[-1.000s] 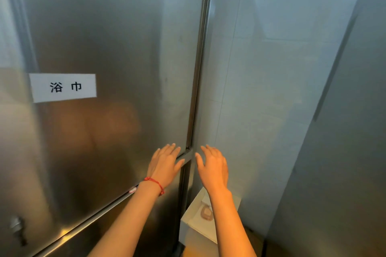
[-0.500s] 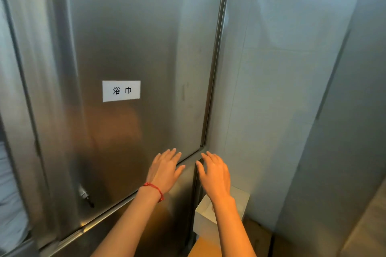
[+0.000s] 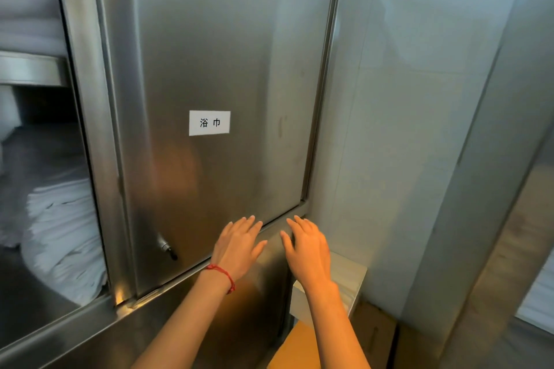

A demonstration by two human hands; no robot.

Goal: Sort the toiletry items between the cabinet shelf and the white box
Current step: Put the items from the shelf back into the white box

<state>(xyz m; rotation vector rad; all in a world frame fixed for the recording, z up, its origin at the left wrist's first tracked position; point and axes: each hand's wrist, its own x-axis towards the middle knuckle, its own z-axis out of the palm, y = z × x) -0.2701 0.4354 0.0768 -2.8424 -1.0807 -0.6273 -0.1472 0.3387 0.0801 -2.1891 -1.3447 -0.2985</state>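
Both hands, the left hand [image 3: 239,244] and right hand [image 3: 308,246], lay flat with fingers spread at the lower corner of the sliding cabinet door [image 3: 227,69], holding nothing; the white box [image 3: 349,271] sat below; sorting looked unstarted, no toiletries visible

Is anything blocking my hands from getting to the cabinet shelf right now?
Yes. The steel sliding door covers the section facing both hands. The shelf is exposed only at far left, where folded white towels lie.
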